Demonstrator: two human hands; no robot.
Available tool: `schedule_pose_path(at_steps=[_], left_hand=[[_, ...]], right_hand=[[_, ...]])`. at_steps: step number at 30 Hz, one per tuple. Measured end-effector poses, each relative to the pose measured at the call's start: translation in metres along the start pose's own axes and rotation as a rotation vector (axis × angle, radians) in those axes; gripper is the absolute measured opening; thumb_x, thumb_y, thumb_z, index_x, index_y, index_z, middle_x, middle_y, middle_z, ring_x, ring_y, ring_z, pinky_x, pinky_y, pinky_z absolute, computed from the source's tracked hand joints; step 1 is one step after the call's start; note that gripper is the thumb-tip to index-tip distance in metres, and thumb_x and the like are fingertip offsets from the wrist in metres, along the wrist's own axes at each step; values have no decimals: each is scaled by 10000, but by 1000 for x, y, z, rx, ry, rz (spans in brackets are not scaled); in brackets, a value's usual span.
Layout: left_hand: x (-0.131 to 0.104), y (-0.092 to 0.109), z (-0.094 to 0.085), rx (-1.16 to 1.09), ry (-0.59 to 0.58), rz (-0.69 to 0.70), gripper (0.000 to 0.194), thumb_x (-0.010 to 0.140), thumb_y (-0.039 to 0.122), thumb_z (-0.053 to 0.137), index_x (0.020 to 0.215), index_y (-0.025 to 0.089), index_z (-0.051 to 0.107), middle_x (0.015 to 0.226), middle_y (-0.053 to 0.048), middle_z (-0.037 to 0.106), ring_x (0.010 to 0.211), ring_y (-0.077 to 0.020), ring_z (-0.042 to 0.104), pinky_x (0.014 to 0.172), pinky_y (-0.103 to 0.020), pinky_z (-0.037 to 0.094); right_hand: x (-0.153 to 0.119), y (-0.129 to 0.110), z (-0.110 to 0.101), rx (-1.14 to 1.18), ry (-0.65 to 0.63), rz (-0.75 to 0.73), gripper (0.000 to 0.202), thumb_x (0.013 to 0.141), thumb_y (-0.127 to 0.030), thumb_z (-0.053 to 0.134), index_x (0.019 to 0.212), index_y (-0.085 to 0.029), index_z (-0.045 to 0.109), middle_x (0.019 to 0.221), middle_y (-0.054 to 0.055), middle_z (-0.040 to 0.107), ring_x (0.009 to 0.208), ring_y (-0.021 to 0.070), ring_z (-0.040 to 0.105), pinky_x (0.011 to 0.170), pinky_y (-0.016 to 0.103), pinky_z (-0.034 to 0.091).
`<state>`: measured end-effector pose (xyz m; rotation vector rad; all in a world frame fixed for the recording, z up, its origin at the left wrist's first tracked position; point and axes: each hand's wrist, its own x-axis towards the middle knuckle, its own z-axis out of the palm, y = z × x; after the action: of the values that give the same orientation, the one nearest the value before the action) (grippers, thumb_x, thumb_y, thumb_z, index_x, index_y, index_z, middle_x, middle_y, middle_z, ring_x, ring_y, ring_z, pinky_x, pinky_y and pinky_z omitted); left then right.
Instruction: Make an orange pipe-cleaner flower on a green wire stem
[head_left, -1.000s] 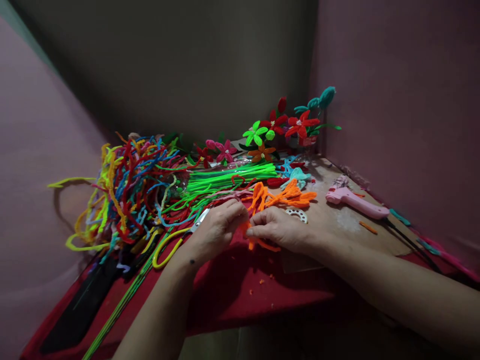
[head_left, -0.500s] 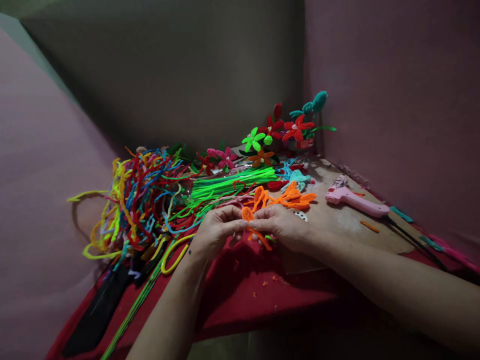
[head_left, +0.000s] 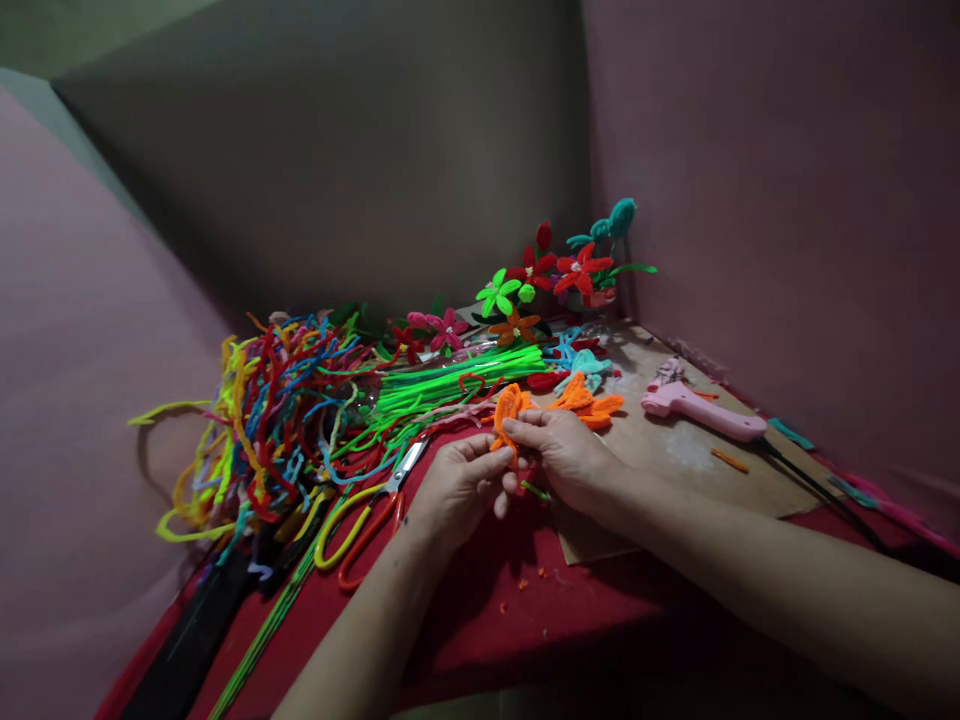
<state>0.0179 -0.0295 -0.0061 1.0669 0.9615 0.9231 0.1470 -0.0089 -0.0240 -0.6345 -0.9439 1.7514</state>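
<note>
An orange fuzzy looped piece stands up between my two hands over the red cloth. My left hand pinches its lower end with the thumb and fingers. Close beside it, my right hand grips the same piece from the right, thumb against its loop. The lower end of the piece is mostly covered by my fingers. Just behind my right hand lie more orange petal shapes. Scissors with yellow and red handles rest to the left of my left hand.
Tangled multicoloured fuzzy stems fill the left side. Bright green stems lie at the centre back, near finished flowers. A pink glue gun with a black cord rests on brown cardboard. Red cloth covers the table.
The view has shifted slightly. My hands have turned the orange piece so its loop stands higher, and my left hand has moved right, uncovering the scissors.
</note>
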Motion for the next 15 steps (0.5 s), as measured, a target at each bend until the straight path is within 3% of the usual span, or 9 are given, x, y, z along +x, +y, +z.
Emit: schedule_pose_path(at_steps=[5, 11, 15], left_hand=[[0, -2, 2, -22, 44, 42, 185, 709, 276, 648, 815, 149, 566, 623, 32, 556, 410, -55, 464, 318, -167, 402], [-1, 0, 6, -29, 79, 48, 110, 728, 226, 598, 721, 168, 505, 508, 80, 446, 326, -18, 267, 289, -134, 262], [-3, 1, 11, -22, 116, 45, 107, 742, 237, 592, 730, 177, 505, 432, 112, 284, 336, -17, 143, 296, -117, 161]], right_hand=[[5, 1, -6, -37, -80, -24, 220, 659, -320, 687, 730, -134, 594, 549, 2, 562, 476, 110, 501, 491, 252, 377], [9, 5, -7, -45, 3, -86, 207, 635, -296, 701, 749, -136, 635, 624, 11, 588, 580, 130, 524, 573, 274, 392], [10, 7, -6, 4, 20, -116, 203, 623, -281, 708, 744, -135, 635, 660, 8, 582, 608, 124, 519, 607, 273, 384]])
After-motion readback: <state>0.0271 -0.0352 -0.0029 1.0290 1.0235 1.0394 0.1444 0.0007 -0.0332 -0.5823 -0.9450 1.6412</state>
